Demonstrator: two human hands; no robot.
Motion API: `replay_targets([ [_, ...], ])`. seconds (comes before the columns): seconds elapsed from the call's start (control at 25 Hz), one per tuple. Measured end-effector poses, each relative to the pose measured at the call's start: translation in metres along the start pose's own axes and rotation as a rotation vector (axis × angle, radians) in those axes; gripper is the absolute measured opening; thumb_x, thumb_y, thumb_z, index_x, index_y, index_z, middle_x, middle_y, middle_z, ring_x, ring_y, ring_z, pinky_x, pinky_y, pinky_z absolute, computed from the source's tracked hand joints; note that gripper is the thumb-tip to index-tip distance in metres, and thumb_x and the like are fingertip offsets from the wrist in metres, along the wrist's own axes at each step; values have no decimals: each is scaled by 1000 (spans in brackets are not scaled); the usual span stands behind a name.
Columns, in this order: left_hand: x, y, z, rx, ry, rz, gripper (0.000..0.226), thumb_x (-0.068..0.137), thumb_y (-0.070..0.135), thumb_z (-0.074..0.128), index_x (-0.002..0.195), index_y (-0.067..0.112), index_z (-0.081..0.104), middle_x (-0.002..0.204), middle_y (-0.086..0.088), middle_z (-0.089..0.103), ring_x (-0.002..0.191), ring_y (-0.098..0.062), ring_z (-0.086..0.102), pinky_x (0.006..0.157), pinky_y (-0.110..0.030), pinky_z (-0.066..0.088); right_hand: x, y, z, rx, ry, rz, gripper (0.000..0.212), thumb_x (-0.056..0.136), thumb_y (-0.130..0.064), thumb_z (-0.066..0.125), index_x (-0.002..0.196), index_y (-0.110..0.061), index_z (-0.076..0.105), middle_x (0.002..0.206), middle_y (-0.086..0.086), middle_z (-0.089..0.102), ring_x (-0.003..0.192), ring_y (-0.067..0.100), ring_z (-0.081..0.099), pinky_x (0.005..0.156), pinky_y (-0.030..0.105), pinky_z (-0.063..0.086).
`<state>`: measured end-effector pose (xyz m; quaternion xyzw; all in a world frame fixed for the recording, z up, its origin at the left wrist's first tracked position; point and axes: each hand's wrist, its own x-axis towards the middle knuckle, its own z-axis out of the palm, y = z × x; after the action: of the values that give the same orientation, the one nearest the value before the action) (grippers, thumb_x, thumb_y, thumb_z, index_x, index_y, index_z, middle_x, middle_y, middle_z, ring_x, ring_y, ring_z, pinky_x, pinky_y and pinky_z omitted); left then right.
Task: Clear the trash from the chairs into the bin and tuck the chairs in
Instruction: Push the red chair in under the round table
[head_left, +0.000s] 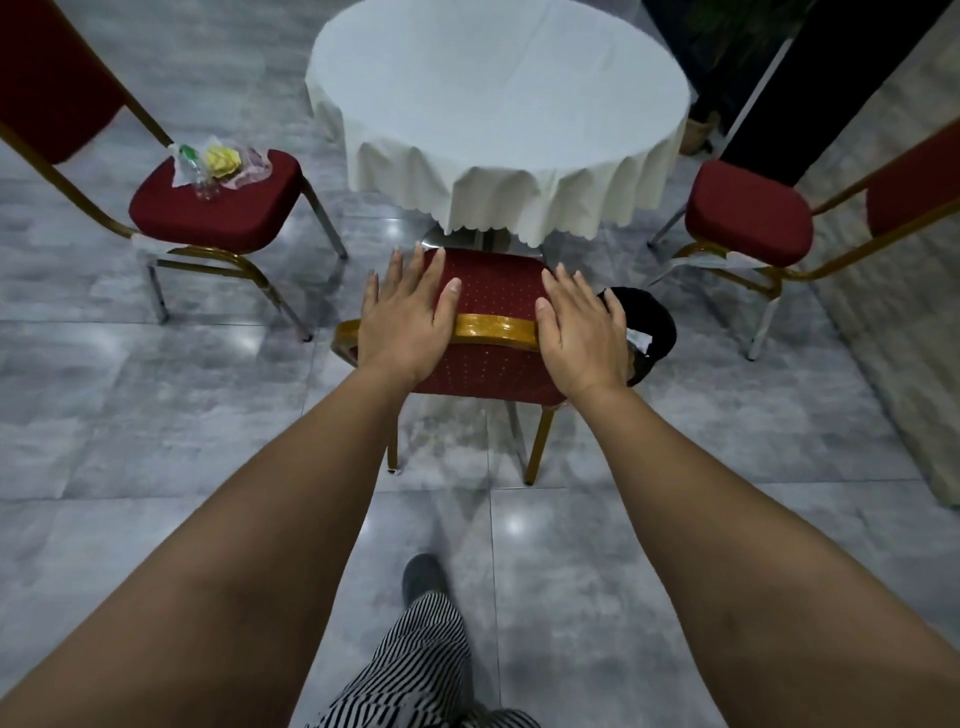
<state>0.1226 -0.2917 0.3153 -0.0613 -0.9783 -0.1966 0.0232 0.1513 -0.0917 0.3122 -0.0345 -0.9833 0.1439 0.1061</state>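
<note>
Tucking in the middle chair (485, 296) appears to be the step in hand: its seat is already partly under the cloth of the round desk (498, 104), and no trash shows on it. Both hands lie flat on the gold top rail of the backrest. The left hand (405, 317) rests on the left end of the rail, fingers straight and spread, holding nothing. The right hand (582, 338) rests on the right end, likewise flat with fingers extended. Both arms are stretched forward and down, nearly parallel.

The trash (218, 163), a clear bottle, yellow crumpled paper and plastic wrap, lies on the seat of the left chair (218, 208), which stands well apart from the desk. The right chair (748, 213) shows a bare seat and is also pulled out. The bin (652, 322) stands on the floor just beside the right hand.

Judged next: gather the trash from the left chair, carry it to the bin, then push both outer chairs inward.
</note>
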Motion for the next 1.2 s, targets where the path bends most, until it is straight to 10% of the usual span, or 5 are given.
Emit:
replay_targets([
  [1.2, 204, -18, 9, -12, -9, 47, 60, 102, 50, 12, 157, 27, 19, 165, 2, 15, 154, -17, 2, 124, -43, -2, 192, 1, 40, 46, -2, 41, 66, 95, -50, 12, 151, -24, 36, 159, -3, 32, 149, 13, 22, 122, 45, 9],
])
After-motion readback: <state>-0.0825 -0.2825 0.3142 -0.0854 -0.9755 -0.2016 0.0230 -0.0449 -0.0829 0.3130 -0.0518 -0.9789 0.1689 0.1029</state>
